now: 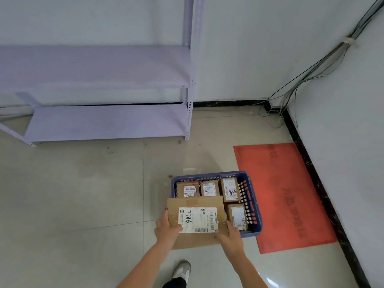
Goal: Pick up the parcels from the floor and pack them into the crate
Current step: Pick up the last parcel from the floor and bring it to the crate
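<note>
A blue plastic crate (pixel 254 206) stands on the floor, partly on a red mat. Several small cardboard parcels (pixel 229 189) with white labels lie inside it. A large flat cardboard parcel (pixel 195 204) with a white shipping label hangs over the crate's near left part, covering that side. My left hand (pixel 167 226) grips the parcel's left edge, thumb on the label. My right hand (pixel 231 233) grips its near right corner.
A pale purple metal shelf rack (pixel 108 121) stands at the back left against the wall. The red mat (pixel 291 194) lies along the right wall's black skirting. Loose cables (pixel 276 109) gather in the far corner. My shoe (pixel 182 271) shows below.
</note>
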The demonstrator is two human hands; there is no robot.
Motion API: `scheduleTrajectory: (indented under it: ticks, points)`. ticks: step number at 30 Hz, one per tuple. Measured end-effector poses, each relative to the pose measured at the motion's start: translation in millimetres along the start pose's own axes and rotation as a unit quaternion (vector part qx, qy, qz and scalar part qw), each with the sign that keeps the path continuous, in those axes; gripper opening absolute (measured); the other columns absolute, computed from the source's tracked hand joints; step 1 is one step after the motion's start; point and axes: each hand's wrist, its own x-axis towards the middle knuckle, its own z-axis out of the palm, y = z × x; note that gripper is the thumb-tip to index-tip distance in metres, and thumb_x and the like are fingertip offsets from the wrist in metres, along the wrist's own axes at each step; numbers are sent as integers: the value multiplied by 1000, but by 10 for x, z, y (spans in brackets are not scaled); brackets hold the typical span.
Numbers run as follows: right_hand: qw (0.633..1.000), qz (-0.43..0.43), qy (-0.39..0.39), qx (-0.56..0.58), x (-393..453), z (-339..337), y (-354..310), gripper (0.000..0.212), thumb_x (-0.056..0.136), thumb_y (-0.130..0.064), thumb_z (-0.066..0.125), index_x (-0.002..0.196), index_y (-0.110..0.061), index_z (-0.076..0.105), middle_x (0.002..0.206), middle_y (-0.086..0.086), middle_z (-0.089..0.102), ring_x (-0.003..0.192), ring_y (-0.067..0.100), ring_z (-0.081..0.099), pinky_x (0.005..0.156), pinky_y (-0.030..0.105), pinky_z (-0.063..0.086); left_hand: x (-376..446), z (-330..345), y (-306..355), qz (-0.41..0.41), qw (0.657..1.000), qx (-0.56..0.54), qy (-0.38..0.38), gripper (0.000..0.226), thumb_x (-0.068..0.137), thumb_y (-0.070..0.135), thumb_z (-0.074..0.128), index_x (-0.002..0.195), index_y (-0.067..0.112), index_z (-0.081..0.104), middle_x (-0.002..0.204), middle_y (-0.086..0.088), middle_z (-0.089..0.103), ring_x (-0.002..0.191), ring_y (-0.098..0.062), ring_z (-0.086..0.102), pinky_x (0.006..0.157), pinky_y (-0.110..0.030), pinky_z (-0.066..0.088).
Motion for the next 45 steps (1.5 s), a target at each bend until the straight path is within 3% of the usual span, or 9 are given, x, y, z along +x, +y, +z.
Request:
scheduleTrajectory:
  ticks: [4, 13, 17, 23, 28, 33, 37, 42, 45]
  points:
    - [1000, -4, -28, -6, 438, -72, 138, 63, 81, -10, 60, 140, -13, 39, 143, 9, 38, 129, 24, 39, 101, 32, 34, 249, 245, 7, -15, 999, -26, 11, 68, 82, 10, 58, 143, 25, 32, 130, -14, 38, 121, -30, 43, 106, -46, 38]
    - [998, 13, -56, -33, 1848, 10, 408, 72, 81, -17, 60, 145, -18, 28, 146, 4, 32, 127, 22, 39, 104, 35, 36, 1420, 979, -157, -23, 992, -117, 28, 63, 82, 3, 62, 139, 11, 38, 137, -12, 47, 124, -29, 46, 104, -49, 40]
    - [997, 5, -69, -33, 2532, 263, 659, 69, 81, -19, 59, 144, -21, 31, 145, 2, 34, 113, 17, 43, 88, 25, 32, 2099, 1191, -363, -32, 992, -115, 37, 61, 85, 2, 55, 141, 10, 34, 138, -13, 47, 124, -30, 47, 105, -47, 39]
    - [996, 12, -88, 18, 3320, 636, 867, 67, 81, -18, 61, 142, -26, 34, 141, 0, 34, 116, 15, 40, 97, 30, 35, 2889, 1357, -563, 31, 998, -47, 40, 56, 87, 6, 57, 138, 13, 37, 139, -6, 46, 129, -25, 42, 108, -45, 37]
    - [993, 12, -117, 11, 3705, 782, 911, 64, 81, -19, 64, 140, -25, 40, 139, -1, 41, 125, 22, 44, 103, 34, 39, 3168, 1378, -617, 67, 996, -38, 46, 42, 89, 19, 58, 128, 22, 44, 127, -2, 53, 110, -17, 51, 61, -13, 48]
    - [989, 26, -139, 36, 3774, 906, 942, 65, 82, -17, 62, 142, -22, 37, 142, 3, 42, 129, 24, 41, 110, 39, 35, 3256, 1449, -702, 106, 992, -8, 70, 50, 85, 6, 60, 129, 22, 41, 127, 0, 54, 118, -19, 50, 70, -15, 50]
    - [989, 33, -139, 30, 3763, 958, 946, 73, 83, -18, 63, 146, -23, 27, 146, 1, 33, 131, 23, 36, 101, 31, 33, 3281, 1537, -723, 84, 991, 58, 82, 63, 82, 5, 59, 138, 19, 34, 146, -4, 22, 137, -21, 20, 115, -41, 28]
    - [989, 41, -140, 36, 3811, 969, 923, 71, 84, -17, 62, 146, -23, 27, 142, -1, 41, 127, 19, 40, 100, 29, 32, 3301, 1591, -672, 70, 993, 58, 82, 57, 82, 10, 62, 133, 22, 38, 146, -4, 19, 138, -24, 16, 115, -41, 20]
    - [988, 23, -143, 49, 3769, 983, 943, 63, 84, -16, 62, 140, -27, 36, 120, -11, 51, 106, 8, 42, 87, 19, 34, 3279, 1556, -679, 71, 993, 54, 71, 61, 82, 7, 60, 136, 22, 35, 147, -5, 22, 137, -23, 21, 114, -45, 27]
